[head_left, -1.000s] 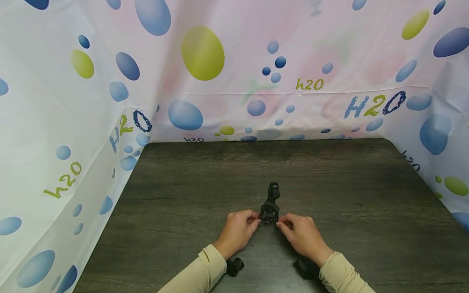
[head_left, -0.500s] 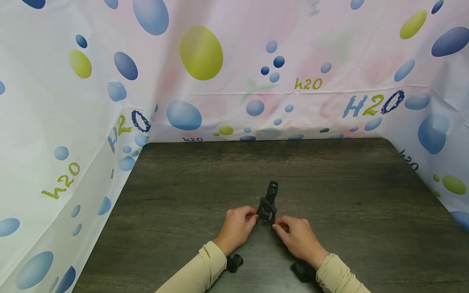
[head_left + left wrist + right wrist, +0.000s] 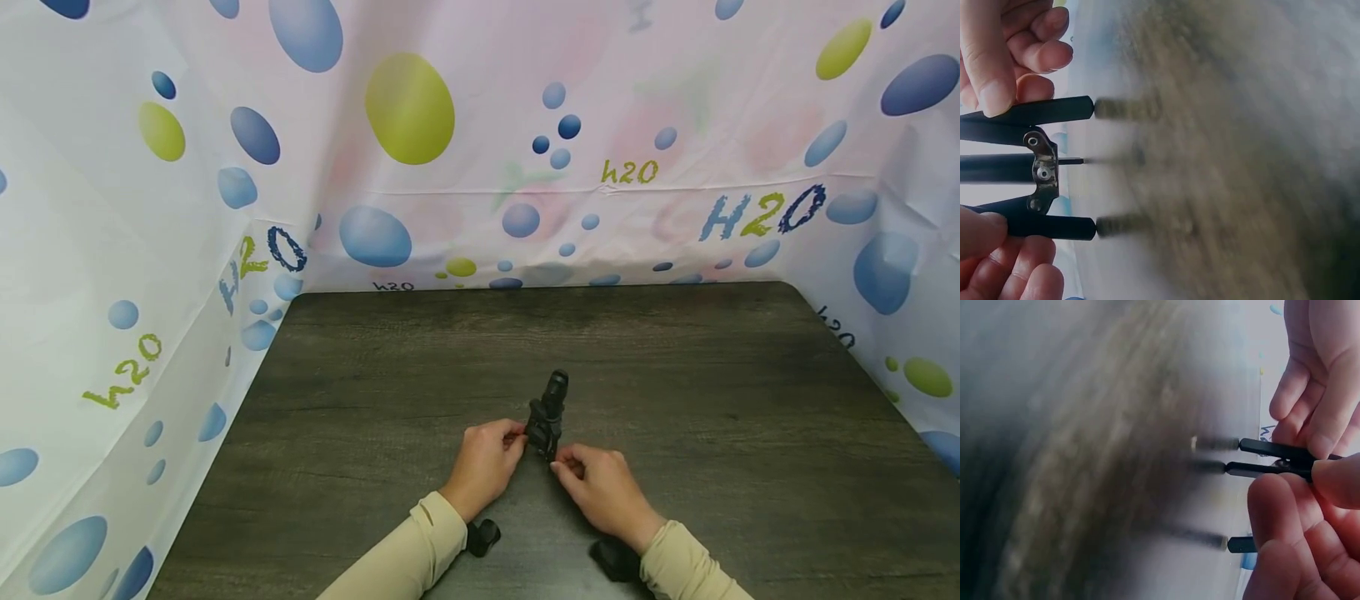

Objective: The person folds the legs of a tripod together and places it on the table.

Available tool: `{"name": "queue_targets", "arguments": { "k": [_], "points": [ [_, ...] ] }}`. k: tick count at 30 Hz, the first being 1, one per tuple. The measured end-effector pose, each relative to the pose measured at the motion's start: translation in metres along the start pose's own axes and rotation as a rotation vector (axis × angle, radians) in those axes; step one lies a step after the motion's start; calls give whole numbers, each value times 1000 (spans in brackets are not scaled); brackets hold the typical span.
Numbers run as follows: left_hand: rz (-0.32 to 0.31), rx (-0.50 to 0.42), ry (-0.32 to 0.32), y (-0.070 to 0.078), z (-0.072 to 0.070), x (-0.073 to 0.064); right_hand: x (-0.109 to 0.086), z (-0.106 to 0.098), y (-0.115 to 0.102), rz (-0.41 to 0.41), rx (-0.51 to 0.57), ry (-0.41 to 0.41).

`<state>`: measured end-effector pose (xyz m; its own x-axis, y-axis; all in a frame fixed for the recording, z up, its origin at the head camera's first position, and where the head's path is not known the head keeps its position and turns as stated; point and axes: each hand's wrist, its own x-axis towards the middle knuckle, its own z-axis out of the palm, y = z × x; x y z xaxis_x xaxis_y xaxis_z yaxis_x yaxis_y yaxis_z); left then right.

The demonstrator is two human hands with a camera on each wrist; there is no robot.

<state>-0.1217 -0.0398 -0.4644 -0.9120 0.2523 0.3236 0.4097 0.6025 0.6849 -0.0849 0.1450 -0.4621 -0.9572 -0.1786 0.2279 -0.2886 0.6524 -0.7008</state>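
Note:
A small black tripod (image 3: pixel 546 418) stands upright near the middle of the dark table, its head pointing away from me. My left hand (image 3: pixel 486 465) pinches one of its legs (image 3: pixel 1075 110) between thumb and fingers. From the other side, my right hand (image 3: pixel 606 490) pinches another leg near its lower end. The legs are spread, and their feet reach the tabletop, where blurred reflections meet them in both wrist views. A metal hinge bracket (image 3: pixel 1045 174) with rivets joins the legs in the left wrist view. In the right wrist view, fingers partly cover the legs.
The dark wood-grain table (image 3: pixel 375 358) surrounds the tripod. A white curtain (image 3: pixel 480 167) with blue and green drops rises behind and along both sides. Black wrist devices (image 3: pixel 483 538) show under the forearms.
The tripod has turned about its upright, so its legs show more edge-on in the head view. My right hand has shifted left and slightly nearer; the left has barely moved.

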Motion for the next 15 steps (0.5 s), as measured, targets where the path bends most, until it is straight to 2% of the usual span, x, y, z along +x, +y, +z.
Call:
{"name": "queue_targets", "arguments": {
  "k": [15],
  "points": [
    [-28,29,-6,2,1,2,-2,7,-4,3,22,7]
  ]
}}
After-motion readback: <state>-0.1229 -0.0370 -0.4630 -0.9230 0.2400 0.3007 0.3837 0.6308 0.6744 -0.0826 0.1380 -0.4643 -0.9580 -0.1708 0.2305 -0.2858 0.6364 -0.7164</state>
